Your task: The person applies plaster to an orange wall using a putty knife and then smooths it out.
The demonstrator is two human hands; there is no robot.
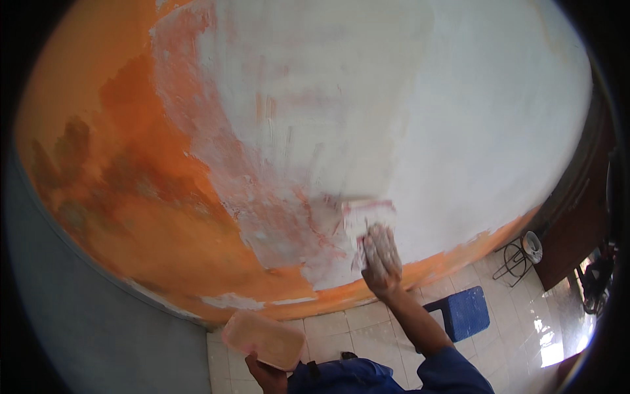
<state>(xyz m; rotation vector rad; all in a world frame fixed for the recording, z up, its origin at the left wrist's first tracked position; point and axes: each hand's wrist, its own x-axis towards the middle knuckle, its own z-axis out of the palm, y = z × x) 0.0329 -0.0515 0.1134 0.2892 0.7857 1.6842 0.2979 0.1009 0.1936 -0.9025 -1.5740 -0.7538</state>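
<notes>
The person's right hand (382, 259) holds a wide flat blade (369, 217) against the wall (341, 85), in its lower part. The grip of this hand is pressed together on the blade, with the fingers extended over it, and whitish paste (377, 246) covers them. The hand is a little blurred. The blade is at the lower part of a large white-grey coating, where reddish traces appear on its left side.

The left hand (268, 377) is low in the view and pinches the edge of a pinkish rectangular tray (266, 338). Its thumb lies at the rim; how the other fingers are placed under the tray, one cannot tell. The tray is tilted, in front of the lower edge of the wall.

Further left, the wall shows orange paint (131, 226) with dark stains. On the tiled floor (367, 341), to the right of the right forearm (420, 322), stands a blue block (467, 314).
</notes>
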